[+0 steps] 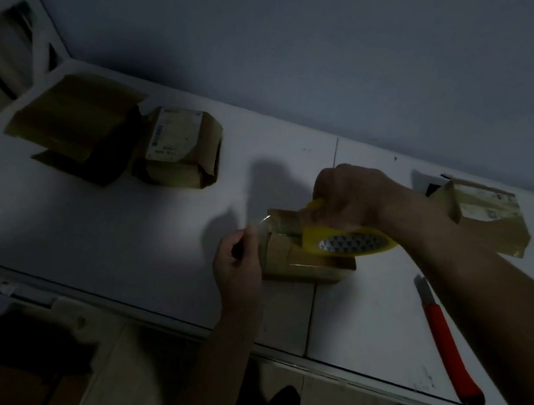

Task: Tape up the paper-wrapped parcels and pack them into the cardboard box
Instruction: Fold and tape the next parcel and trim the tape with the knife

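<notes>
Nearest, left hand (pixel 240 259) pinching the free end of clear tape (pixel 261 225), drawn taut for laying across the parcel (pixel 307 257) at mid-surface. At 1 o'clock, right hand (pixel 350 195) curled round the yellow tape roll (pixel 348 241), feeding. Cardboard box (pixel 73 124) lying open at 10 o'clock; red cutter (pixel 449 346) at 4 o'clock, within reach.

— Where does the camera sit?
— On the person's head, close above the table (pixel 120 234), looking forward and down.
— Other views?
— None; the wall (pixel 310 56) fills the top.
</notes>
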